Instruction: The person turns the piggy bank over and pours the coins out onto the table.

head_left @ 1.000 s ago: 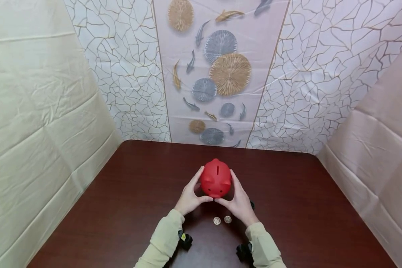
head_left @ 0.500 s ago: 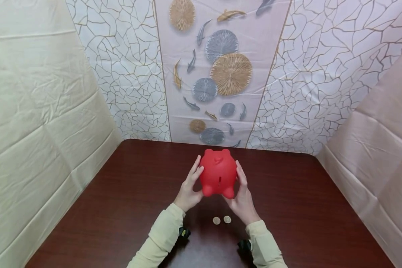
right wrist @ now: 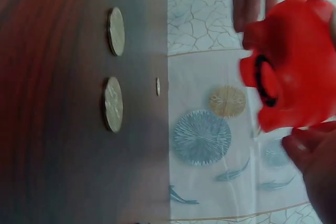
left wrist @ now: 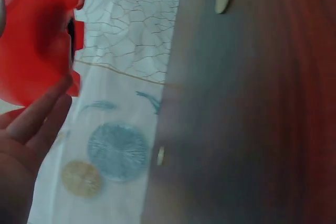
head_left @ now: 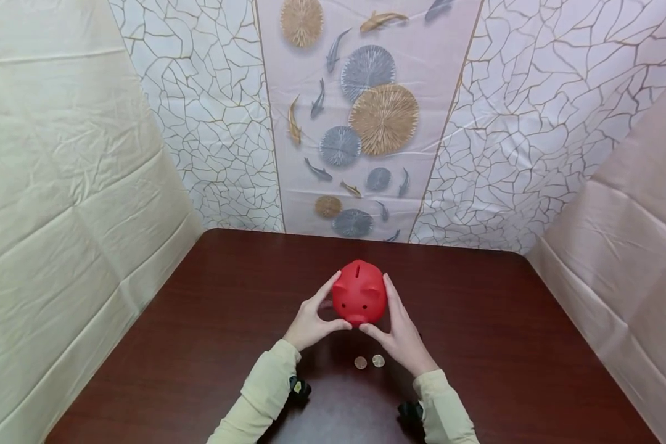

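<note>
A red piggy bank (head_left: pixel 361 290) is held up over the dark table between both hands, its face toward me and its slot on top. My left hand (head_left: pixel 309 322) grips its left side, thumb near the snout. On the opposite side, my right hand (head_left: pixel 402 333) holds it the same way, the two thumbs almost meeting. From the right wrist, a black-ringed plug (right wrist: pixel 258 72) shows on the underside, clear of the tabletop. Two coins, a left coin (head_left: pixel 361 362) and a right coin (head_left: pixel 378 361), lie flat on the table nearer to me, below the hands.
Farther back, a small coin (right wrist: pixel 158 86) lies on the table (head_left: pixel 505 345), hidden from the head view. Patterned cloth (head_left: pixel 383 120) hangs behind the table's far edge, and pale cloth (head_left: pixel 78 203) flanks both sides. Dark wrist cameras sit under the cuffs.
Half a second ago the piggy bank was tipped forward, showing its rear and feet. It is now tilted back with its face in view. Both hands have kept hold.
</note>
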The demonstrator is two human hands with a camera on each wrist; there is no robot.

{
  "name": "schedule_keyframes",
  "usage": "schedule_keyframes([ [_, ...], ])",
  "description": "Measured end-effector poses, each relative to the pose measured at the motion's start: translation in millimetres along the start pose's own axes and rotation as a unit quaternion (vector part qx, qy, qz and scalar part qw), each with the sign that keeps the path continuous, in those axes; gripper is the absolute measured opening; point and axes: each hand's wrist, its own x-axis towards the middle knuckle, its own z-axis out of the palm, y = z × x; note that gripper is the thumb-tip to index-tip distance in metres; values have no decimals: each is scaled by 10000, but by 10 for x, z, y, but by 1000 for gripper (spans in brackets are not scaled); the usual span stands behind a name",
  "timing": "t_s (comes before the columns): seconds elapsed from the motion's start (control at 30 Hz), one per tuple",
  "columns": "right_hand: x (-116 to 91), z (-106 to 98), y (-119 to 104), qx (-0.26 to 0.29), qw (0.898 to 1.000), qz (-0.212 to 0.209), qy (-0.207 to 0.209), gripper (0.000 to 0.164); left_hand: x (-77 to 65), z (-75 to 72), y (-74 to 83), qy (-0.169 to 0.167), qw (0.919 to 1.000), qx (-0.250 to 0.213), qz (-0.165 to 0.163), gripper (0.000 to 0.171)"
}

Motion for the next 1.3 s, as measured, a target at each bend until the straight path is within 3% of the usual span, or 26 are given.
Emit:
schedule_keyframes([
  [0.13,-16,52,-24,32,9966,814,-135,92,-13,42,-139,348,9974,133,-614,81],
  [0.23,-15,86,-43,49,9916,1283,-180,87,-4,68,-230,626,9933,437,-870,73],
  [0.37,1,116,-66,-30,9856,1678,-216,82,21,84,-234,852,9883,511,-1153,66],
  [0.57,22,139,-115,-568,9791,1948,-134,75,44,97,-131,769,9737,883,-1952,66],
  [0.73,46,127,-164,-1451,9685,2022,-127,68,64,105,-100,556,9627,1366,-2267,69],
  [0.9,68,104,-195,-1836,9563,2256,-310,73,87,116,-87,448,9557,1621,-2415,70],
  [1.03,69,90,-200,-1844,9538,2347,-343,74,128,114,-92,479,9538,1825,-2339,68],
  [1.2,46,91,-160,-1595,9639,2122,-201,69,154,86,-120,298,9597,1635,-2265,67],
  [1.3,43,86,-127,-1252,9738,1896,-55,74,159,75,-137,154,9695,1409,-2001,69],
])
